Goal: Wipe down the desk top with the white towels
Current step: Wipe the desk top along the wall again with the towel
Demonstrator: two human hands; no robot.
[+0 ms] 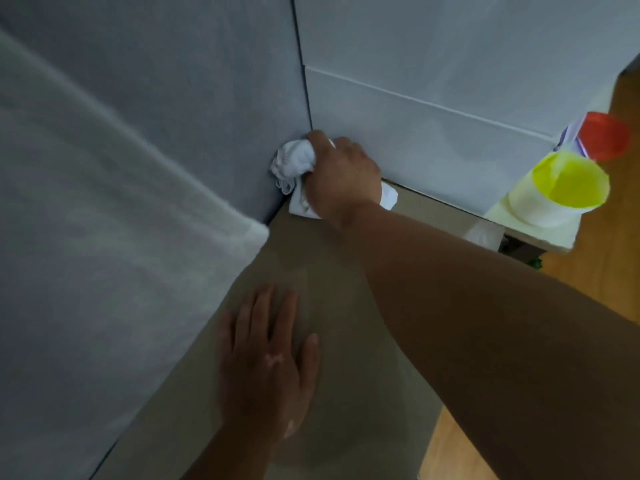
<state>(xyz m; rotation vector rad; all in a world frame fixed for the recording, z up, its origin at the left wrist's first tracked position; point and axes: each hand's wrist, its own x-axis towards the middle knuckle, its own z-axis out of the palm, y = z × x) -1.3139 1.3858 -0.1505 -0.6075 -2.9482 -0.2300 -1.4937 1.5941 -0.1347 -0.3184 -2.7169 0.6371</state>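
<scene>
The desk top [346, 375] is a beige-grey surface that runs from the bottom of the view up into a far corner. My right hand [341, 176] reaches across to that corner and grips a crumpled white towel [292, 161], pressing it onto the desk where the two walls meet. Part of the towel sticks out on the right side of the hand. My left hand [270, 362] lies flat on the desk nearer to me, palm down, fingers spread, holding nothing.
A grey wall panel [173, 98] borders the desk on the left, a white panel [433, 133] at the back. A white curtain [86, 237] hangs at left. At the right stand a yellow-lined white bin [554, 192] and a red-capped container [604, 135]. Wooden floor [588, 271] lies beyond the desk edge.
</scene>
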